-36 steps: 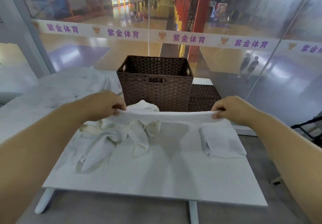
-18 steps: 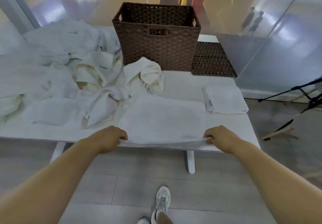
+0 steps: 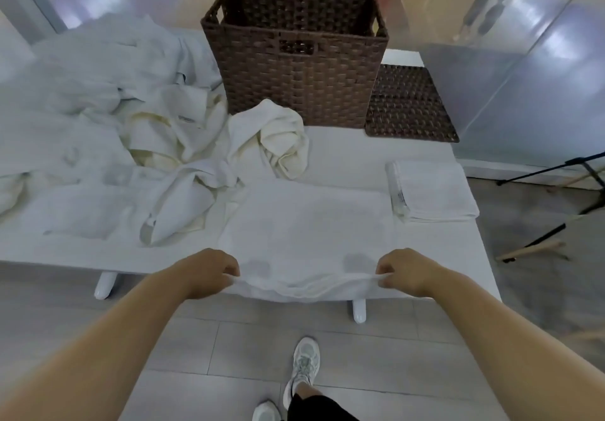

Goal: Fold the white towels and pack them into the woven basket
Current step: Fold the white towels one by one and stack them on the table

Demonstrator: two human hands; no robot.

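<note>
Towel [image 3: 307, 224] is lying spread flat on the white table [image 3: 458, 257], with its near edge hanging slightly over the table's front. Left hand [image 3: 209, 273] is pinching the near left corner, fingers curled around the cloth. Right hand [image 3: 406, 271] is gripping the near right corner the same way. The edge between the two hands is sagging in a shallow curve.

Brown woven basket [image 3: 294, 70] is standing upright at the far side of the table, well apart from both hands. Folded towel [image 3: 432, 191] is lying just beside the spread towel's right side. Crumpled cream towel [image 3: 278, 139] is sitting against the basket's front. Heap of unfolded towels [image 3: 114, 119] is covering the left half of the table. Flat woven panel [image 3: 409, 106] is lying to the right of the basket; whether it is touching the basket, cannot tell. Sneaker [image 3: 304, 361] is resting on the grey floor, on the near side of the table.
</note>
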